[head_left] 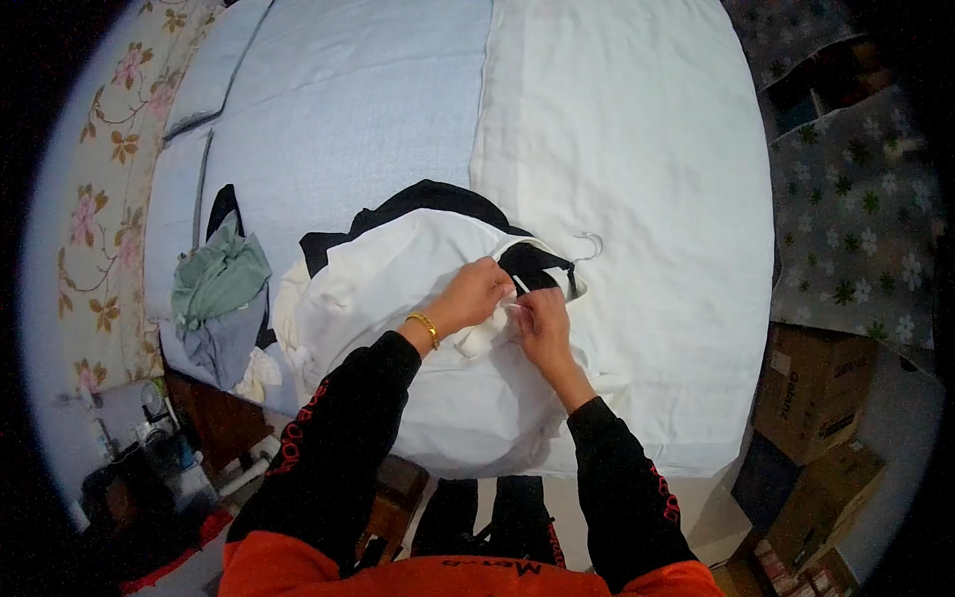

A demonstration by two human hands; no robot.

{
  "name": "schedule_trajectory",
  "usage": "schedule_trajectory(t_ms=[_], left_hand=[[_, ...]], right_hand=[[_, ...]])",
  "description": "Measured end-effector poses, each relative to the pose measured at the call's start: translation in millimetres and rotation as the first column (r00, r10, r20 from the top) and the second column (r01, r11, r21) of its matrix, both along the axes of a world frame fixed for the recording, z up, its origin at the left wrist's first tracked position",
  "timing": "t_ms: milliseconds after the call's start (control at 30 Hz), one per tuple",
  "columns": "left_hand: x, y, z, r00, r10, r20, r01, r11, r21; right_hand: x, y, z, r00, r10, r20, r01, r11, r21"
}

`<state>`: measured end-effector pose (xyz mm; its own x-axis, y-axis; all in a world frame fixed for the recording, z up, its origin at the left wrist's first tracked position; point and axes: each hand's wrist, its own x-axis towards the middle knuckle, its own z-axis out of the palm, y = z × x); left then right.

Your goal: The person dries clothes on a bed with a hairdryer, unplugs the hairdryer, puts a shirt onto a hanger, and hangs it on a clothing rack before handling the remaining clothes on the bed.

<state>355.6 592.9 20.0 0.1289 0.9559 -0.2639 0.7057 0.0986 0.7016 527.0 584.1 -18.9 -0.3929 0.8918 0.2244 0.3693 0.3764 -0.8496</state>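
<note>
A white shirt (398,264) lies spread on the bed, its collar toward the right, with a black garment (433,194) partly under it. My left hand (476,297) is closed, fingers pinched on the shirt near the collar. Close beside it, my right hand (543,323) is also closed on the shirt's white edge. The fingertips of both hands are nearly touching. Just beyond the collar, the metal hook of a hanger (591,246) sticks out; the rest of the hanger is mostly hidden. Black fabric shows inside the collar opening.
Green and grey clothes (221,279) lie heaped at the bed's left side. The bed has a light blue cover (348,90) and a white quilt (637,129). Cardboard boxes (811,393) stand at the right, below a patterned curtain (856,219). A cluttered small table is at lower left.
</note>
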Motion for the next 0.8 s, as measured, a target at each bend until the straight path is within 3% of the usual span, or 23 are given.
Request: schedule_trajectory(t_ms=[67,100,167,200,267,400,500,600,633,667,700,767,800], left_hand=[[1.1,4.7,6.3,0.975,0.187,0.117,-0.134,0.924,-0.359],[-0.7,2.9,3.2,0.975,0.188,0.117,-0.135,0.924,-0.359],[-6.9,-1.8,-3.0,0.999,-0.024,0.024,0.025,0.999,-0.038],[-10.7,-2.6,-3.4,0.999,-0.023,0.025,0.024,0.999,-0.037],[-17.7,-1.0,-2.0,0.967,-0.211,-0.141,0.228,0.966,0.119],[-17.6,14.3,23.3,0.928,-0.207,-0.311,0.225,0.974,0.025],[-23.0,17.5,6.7,0.964,-0.152,-0.219,0.174,0.981,0.088],[-14.0,24.6,13.0,0.982,-0.138,-0.127,0.132,0.990,-0.058],[-7.6,28.3,21.2,1.000,0.005,0.012,-0.001,0.956,-0.292],[-2.8,30.8,26.6,0.978,0.178,0.110,-0.095,0.847,-0.523],[-0.1,30.1,24.4,0.978,0.178,0.109,-0.096,0.847,-0.523],[4.1,24.5,14.9,1.000,0.021,0.017,-0.015,0.954,-0.301],[4.3,21.0,10.2,1.000,0.021,0.017,-0.015,0.954,-0.301]], right_hand=[[-1.4,-0.4,-1.8,1.000,-0.021,-0.017,0.021,1.000,0.001],[-1.1,-1.3,-2.8,1.000,-0.019,0.014,0.020,0.999,-0.028],[-0.8,-2.0,-4.1,0.999,-0.015,0.045,0.017,0.998,-0.055],[-0.8,-2.2,-3.9,0.999,-0.022,0.035,0.023,0.999,-0.048],[-1.3,-1.8,-4.6,0.999,-0.028,0.025,0.029,0.999,-0.039],[-1.3,-1.7,-5.3,0.999,-0.001,0.033,0.001,1.000,-0.006],[-0.6,-2.7,-4.3,0.999,0.012,0.030,-0.011,1.000,-0.021],[-1.9,-1.1,-2.0,1.000,-0.005,0.011,0.005,1.000,-0.016],[-3.1,-0.2,-0.9,1.000,-0.023,0.001,0.023,1.000,-0.013],[-4.9,1.4,1.4,1.000,-0.022,0.000,0.022,1.000,-0.014],[-6.9,3.5,4.3,0.998,-0.056,-0.015,0.056,0.998,0.013],[-9.9,4.7,4.1,0.996,-0.089,-0.031,0.090,0.995,0.038],[-11.1,4.8,2.3,0.993,-0.113,-0.019,0.114,0.993,0.009]])
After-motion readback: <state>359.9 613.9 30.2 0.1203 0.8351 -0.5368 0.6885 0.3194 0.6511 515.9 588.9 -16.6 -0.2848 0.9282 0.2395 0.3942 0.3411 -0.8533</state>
